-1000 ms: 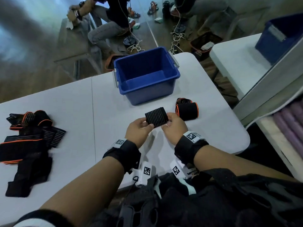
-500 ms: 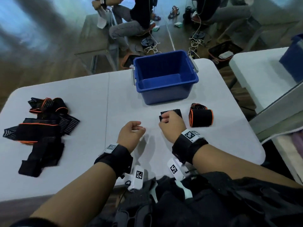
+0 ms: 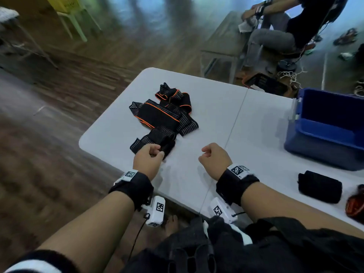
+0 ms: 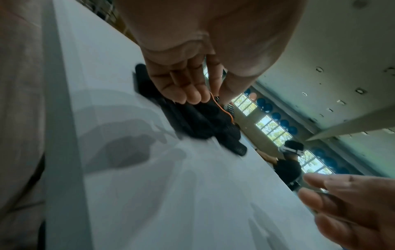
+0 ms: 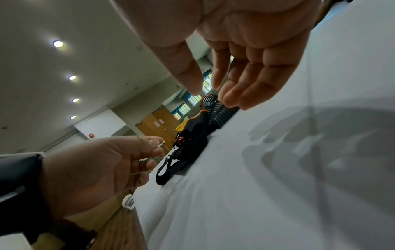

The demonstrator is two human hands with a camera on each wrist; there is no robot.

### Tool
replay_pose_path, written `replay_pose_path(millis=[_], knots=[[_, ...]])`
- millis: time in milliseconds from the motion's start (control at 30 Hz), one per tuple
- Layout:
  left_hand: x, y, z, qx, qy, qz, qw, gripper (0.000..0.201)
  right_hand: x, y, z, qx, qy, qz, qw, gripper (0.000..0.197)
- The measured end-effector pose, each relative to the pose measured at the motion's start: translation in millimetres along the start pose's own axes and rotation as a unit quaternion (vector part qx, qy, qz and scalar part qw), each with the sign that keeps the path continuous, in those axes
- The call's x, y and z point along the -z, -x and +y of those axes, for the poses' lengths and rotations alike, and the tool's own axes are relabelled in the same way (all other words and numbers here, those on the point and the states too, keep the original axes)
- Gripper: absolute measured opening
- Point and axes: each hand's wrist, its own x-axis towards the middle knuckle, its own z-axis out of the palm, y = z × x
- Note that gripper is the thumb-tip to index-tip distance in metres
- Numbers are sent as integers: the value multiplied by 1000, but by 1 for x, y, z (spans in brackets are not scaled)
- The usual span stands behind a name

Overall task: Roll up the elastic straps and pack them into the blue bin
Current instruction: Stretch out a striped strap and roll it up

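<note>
We are working at the white folding table (image 3: 206, 119), where the open blue plastic bin (image 3: 327, 125) stands at the right edge of the head view. A second ago both our hands held a rolled black strap in front of that bin; now the all-black rolled strap (image 3: 319, 186) lies on the table just in front of the bin, with the orange-trimmed roll (image 3: 354, 203) beside it, neither yet packed. Our view has swung left to the loose pile of black elastic straps with orange edging (image 3: 163, 113), well apart from the bin. Our left hand (image 3: 148, 158) has reached the pile's near end, thumb and fingers closing on the nearest strap; whether they have actually pinched it we cannot tell. Our right hand (image 3: 214, 157) hovers over bare table, fingers loosely curled, holding nothing. We judge the next roll is starting, while packing remains undone.
</note>
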Motion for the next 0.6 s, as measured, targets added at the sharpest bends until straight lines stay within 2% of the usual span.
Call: replay_pose_path(millis=[167,233,367,467,600], knots=[[43,-35,-24,11,-44,62,997,20,-39,-23,-35,14,21,-28,999,21],[50,-46,-33,11,-82,45,996,32,-51,-30,-45,22,30,-27,999,21],[51,-59,-43,4,-124,-39,992,64,-65,-41,-61,52,76,-17,996,14],[48,-65,-47,-28,-179,-70,981,57,-71,-51,-71,90,128,-32,987,17],[55,-74,-56,-42,-191,-69,978,41,-81,-64,-81,130,195,-40,971,26]])
